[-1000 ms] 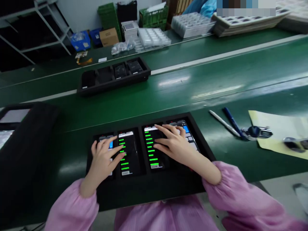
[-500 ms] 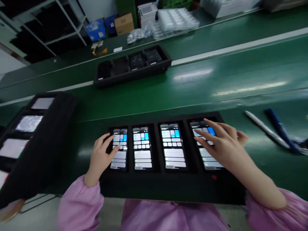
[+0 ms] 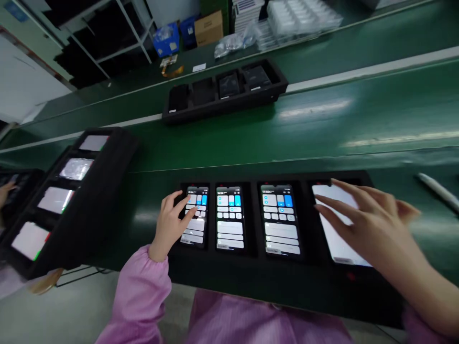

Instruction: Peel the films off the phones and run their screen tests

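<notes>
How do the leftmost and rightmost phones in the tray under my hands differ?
The leftmost phone shows tiles and panels on a dark background, while the rightmost phone shows mostly plain white. Your left hand partly covers the leftmost phone; your right hand partly covers the rightmost phone. Both are lit and lie in the black tray.

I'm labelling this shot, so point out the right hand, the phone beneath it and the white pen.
Right hand point(image 3: 376, 222), head view: back of the hand.
Phone point(image 3: 339, 244) beneath it, head view: lower part of its screen.
White pen point(image 3: 438, 190), head view: middle of its barrel.
</notes>
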A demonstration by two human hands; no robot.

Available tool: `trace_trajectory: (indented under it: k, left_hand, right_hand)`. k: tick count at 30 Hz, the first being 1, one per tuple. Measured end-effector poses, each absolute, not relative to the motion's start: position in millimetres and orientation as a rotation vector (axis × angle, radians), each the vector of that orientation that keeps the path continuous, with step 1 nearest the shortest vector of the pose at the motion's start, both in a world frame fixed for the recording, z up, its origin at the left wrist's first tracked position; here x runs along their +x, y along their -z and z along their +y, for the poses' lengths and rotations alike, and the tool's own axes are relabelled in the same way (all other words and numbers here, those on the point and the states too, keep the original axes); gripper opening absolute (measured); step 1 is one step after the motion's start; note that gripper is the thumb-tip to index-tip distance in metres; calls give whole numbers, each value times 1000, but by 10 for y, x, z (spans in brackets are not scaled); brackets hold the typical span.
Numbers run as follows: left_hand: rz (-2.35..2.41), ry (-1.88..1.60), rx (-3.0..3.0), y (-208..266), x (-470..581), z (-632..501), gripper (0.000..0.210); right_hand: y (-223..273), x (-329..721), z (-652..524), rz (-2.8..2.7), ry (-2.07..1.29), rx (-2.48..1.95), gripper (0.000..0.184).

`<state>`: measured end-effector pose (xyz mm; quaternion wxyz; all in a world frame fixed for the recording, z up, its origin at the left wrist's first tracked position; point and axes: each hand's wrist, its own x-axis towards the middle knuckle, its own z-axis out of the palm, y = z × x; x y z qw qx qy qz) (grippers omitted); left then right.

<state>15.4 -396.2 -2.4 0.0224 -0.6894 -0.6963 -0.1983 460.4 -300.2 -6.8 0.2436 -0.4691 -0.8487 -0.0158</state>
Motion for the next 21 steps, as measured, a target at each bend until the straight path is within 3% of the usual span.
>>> trace_trajectory:
  k: [2, 8, 21]
  left_hand:
    - [-2152, 635, -2143, 32, 153, -3961, 39]
    - [-2144, 622, -2148, 30, 150, -3974, 40]
    - [-1981, 430, -2278, -70, 674, -3853, 38]
  right_hand:
    - [-52, 4356, -3055, -2308, 197, -1259, 32]
    - [-104, 3794, -3084, -2495, 144, -1179, 32]
    - [21, 3752, -3023, -2447, 152, -1165, 29]
